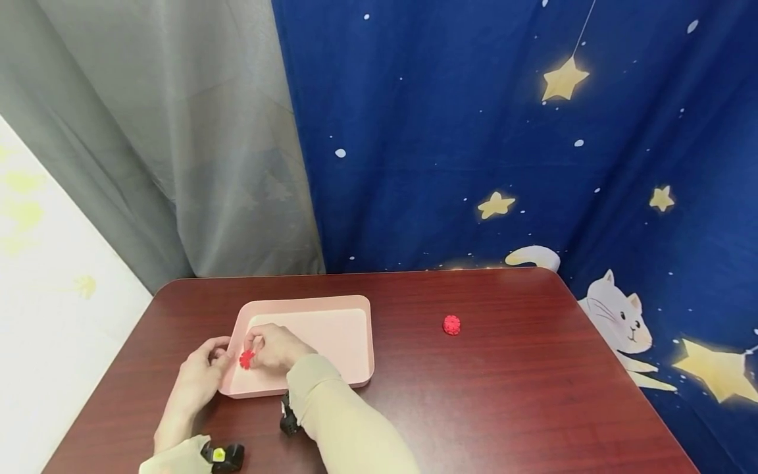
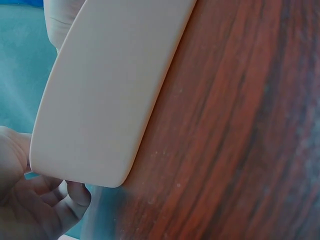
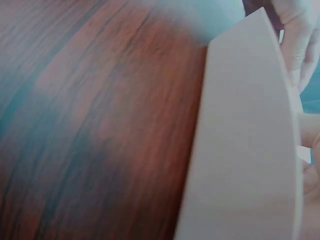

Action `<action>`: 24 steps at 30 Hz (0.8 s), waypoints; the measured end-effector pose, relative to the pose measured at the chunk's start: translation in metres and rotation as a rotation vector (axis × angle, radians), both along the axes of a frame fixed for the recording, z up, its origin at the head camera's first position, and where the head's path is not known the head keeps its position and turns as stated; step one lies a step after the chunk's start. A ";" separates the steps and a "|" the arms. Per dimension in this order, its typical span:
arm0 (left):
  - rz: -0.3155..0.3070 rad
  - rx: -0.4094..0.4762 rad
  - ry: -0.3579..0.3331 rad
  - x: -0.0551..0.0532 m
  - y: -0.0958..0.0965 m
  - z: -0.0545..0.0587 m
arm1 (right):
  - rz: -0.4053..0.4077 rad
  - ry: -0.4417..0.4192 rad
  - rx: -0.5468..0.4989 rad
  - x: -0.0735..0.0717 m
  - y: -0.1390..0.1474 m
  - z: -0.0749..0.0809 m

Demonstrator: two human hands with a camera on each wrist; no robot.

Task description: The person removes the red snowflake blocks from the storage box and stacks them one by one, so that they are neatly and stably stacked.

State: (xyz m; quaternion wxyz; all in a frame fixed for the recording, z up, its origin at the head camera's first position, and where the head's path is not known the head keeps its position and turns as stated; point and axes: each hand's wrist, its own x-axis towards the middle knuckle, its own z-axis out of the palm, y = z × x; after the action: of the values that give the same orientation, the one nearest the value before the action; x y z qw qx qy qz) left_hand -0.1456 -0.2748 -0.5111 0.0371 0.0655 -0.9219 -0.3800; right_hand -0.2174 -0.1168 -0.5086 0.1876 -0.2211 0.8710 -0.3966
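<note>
A pink rectangular tray [image 1: 331, 329] lies on the table's left half. My left hand [image 1: 198, 372] holds the tray's left rim, its fingers bent at the edge; in the left wrist view that hand [image 2: 45, 200] appears at the tray's corner. Inside the tray, near its left end, my right hand [image 1: 275, 347] pinches a small red disc with a notched, flower-like edge [image 1: 246, 359]. The right wrist view shows mostly the tray's outer wall [image 3: 240, 150], which hides most of the right hand; the red disc is out of sight there.
On the dark red-brown wooden table [image 1: 503, 395], a round red piece with a bumpy edge [image 1: 452, 325] lies right of the tray. Behind the table hang a grey curtain [image 1: 237, 164] and a blue star-patterned curtain [image 1: 414, 131].
</note>
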 end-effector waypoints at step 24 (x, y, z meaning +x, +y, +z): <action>0.138 0.068 -0.010 -0.007 0.004 -0.004 | -0.098 0.126 -0.445 -0.006 0.109 0.071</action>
State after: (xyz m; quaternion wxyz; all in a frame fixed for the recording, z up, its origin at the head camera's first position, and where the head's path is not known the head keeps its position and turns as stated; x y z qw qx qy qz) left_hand -0.1522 -0.2708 -0.5155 0.0564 0.1321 -0.9018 -0.4075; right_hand -0.2235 -0.0079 -0.4380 0.0599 -0.2389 0.7818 -0.5729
